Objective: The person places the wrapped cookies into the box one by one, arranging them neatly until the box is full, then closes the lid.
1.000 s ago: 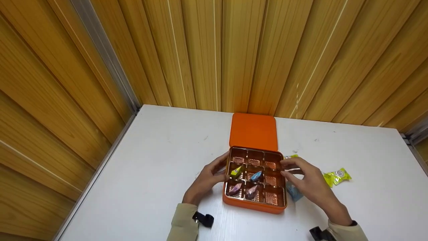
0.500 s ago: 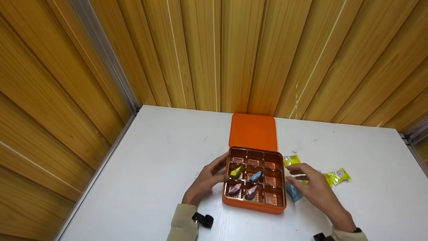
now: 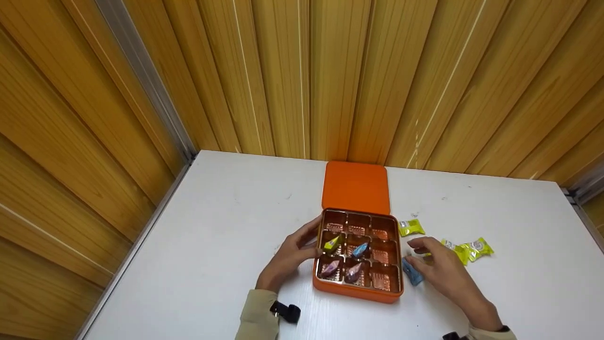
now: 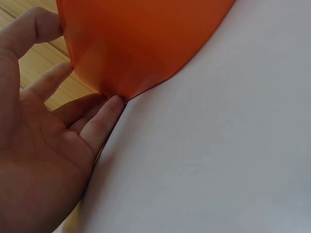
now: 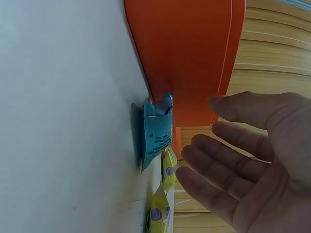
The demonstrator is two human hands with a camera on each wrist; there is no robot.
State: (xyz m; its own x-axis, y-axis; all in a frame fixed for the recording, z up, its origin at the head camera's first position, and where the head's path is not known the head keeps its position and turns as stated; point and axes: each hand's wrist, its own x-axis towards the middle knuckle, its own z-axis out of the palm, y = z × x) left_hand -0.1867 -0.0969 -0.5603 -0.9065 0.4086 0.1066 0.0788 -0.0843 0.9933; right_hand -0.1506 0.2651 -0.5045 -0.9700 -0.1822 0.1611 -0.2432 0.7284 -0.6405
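Observation:
An orange tin box [image 3: 357,293] with a divided tray sits in the head view. Individually wrapped candies stand in it: yellow-green [image 3: 332,244] at middle left, blue [image 3: 360,250] in the centre, pink [image 3: 330,268] at front left, another pinkish one [image 3: 353,272] at front middle. My left hand [image 3: 293,257] rests on the box's left side, fingertips against its wall [image 4: 141,43] and thumb at the rim. My right hand [image 3: 442,267] hovers right of the box, fingers apart and holding nothing. Beneath its fingertips lies a blue wrapped candy [image 5: 158,131], partly hidden in the head view.
Behind the box lies its orange lid [image 3: 356,187], near the wood-patterned wall [image 3: 339,94]. On the white table [image 3: 226,226], a yellow-green packet [image 3: 411,227] lies by the box's right rear side. More yellow-green packets [image 3: 479,248] lie farther right, partly behind my right hand.
My right hand has drawn away from the box's right rim, rightward and slightly toward me, uncovering the blue candy and the nearer yellow-green packet. My left hand stays against the box.

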